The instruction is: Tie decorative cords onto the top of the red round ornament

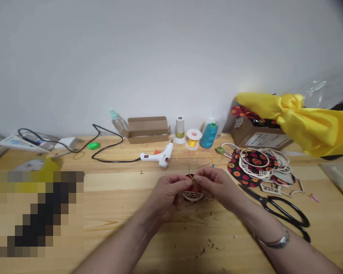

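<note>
My left hand (170, 190) and my right hand (217, 186) meet over the middle of the table, thumbs and fingers pinched. Between them a thin yellow-green cord (189, 168) sticks up, and both pinches close on it. Below the fingertips is a small round ornament (192, 196) with red fabric and a pale wooden fretwork lower edge; the fingers cover its sides. To the right of my right hand lie black-handled scissors (285, 209), blades pointing toward the wall.
A white glue gun (158, 158) with a black cable lies behind the hands. Further back stand a cardboard box (148, 129), a yellow cord spool (193, 139) and a teal thread cone (209, 136). Wooden frames (257, 163) on patterned fabric lie right, near yellow satin cloth (299, 118).
</note>
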### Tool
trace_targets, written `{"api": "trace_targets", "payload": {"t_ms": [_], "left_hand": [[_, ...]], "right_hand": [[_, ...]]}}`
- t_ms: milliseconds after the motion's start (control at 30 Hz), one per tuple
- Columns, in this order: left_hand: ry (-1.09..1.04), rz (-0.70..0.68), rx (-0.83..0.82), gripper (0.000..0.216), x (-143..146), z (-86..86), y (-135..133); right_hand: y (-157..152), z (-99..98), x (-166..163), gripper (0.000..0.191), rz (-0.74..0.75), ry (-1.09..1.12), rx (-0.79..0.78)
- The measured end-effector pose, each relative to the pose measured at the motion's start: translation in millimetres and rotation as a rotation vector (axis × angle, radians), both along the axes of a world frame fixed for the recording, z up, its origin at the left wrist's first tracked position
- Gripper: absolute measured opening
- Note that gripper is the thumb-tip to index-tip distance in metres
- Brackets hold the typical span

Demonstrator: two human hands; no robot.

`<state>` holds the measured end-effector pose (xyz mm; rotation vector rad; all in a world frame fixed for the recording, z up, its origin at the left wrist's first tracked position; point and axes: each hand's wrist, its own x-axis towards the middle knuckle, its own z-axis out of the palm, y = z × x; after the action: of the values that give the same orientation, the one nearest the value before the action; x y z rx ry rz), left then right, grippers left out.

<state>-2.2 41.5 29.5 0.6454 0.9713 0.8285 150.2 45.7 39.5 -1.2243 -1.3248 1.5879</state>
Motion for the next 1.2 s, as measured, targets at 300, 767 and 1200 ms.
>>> {"api": "trace_targets", "payload": {"t_ms": [300,767,1200], "left_hand": [[-0.117,0.083,-0.005,0.012,0.8,2.7,2.1],[-0.107,0.128,-0.035,0.010,1.6,0.7,3.2],[0.027,0.083,0.015,0.015,2.1,-5.3,0.0]], "right_hand": [[-4.4,-0.8,6.5,0.029,-0.011,-0.453,0.378],[-29.6,-18.6,-9.8,0.021,0.330,-1.016,1.367],[-0.2,-12.1,0.2,0.025,-0.156,-0.128,0.161]]}}
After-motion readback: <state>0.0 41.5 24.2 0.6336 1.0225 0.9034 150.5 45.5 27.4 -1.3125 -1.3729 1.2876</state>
